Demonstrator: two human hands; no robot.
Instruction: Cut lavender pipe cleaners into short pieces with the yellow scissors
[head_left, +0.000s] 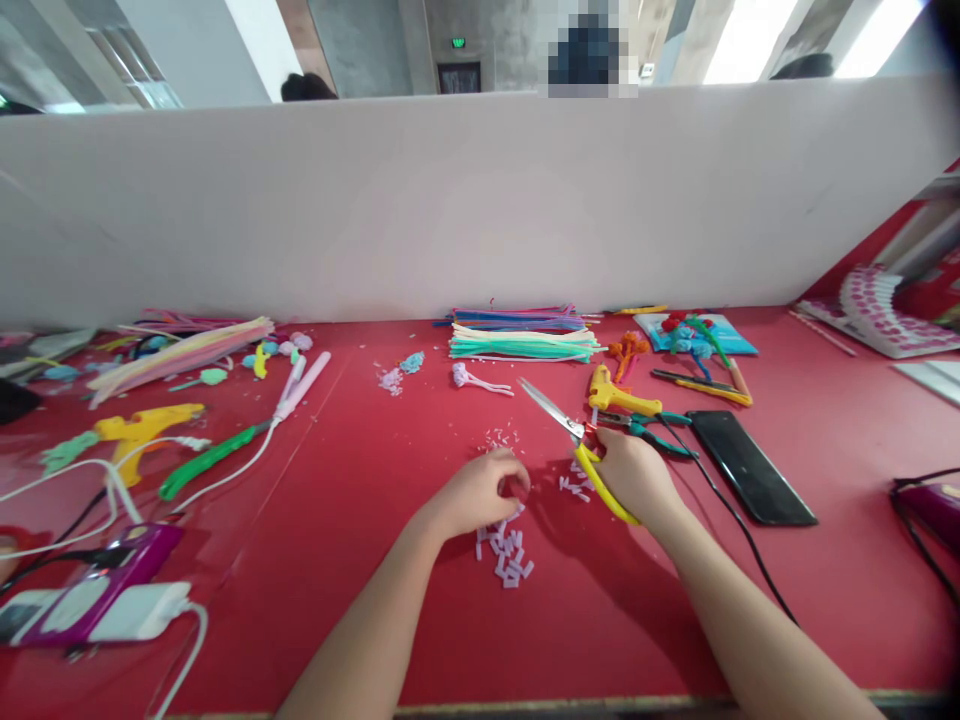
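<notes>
My right hand [634, 470] grips a pair of scissors [559, 410] by its yellow handles, the blades pointing up and left over the table. To its left, my left hand [480, 492] is closed with thumb and fingertips curled together; what they hold, if anything, is too small to make out. Just below that hand lies a heap of short lilac pieces [510, 560]. A smaller group of the same cut pieces [574, 485] is by the scissors handle, and tiny trimmings are scattered beyond my left fingers. Farther back rests a lilac flower-like bundle with stems [480, 380].
Bundled pipe cleaners [525, 343] lie along the white partition [450, 210]. On the right are a yellow glue gun [619, 393], pliers [652, 430] and a black phone [750, 468]. Another glue gun [142, 432], a hair straightener [300, 388] and a corded power strip [105, 590] occupy the left.
</notes>
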